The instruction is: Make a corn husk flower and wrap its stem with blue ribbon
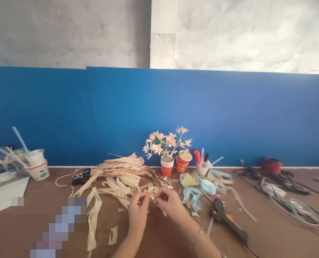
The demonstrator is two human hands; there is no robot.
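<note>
My left hand (139,209) is closed in a pinch near the middle of the brown table (159,243). Just right of it, my right hand (168,201) also pinches, with its fingertips close to the left ones. A thin pale piece seems to lie between the two sets of fingertips, too small to name. Behind my hands lie dried husk strips (121,166) in a loose pile. Pale husk flowers (159,139) on green stems stand in a stack of red and white paper cups (167,167).
A black glue gun (228,220) lies right of my hands. Blue ribbon (193,197), a white cup with pens (202,169) and cables (294,209) are at the right. Cups (38,171) with straws stand left. A blue partition (159,104) borders the table's back.
</note>
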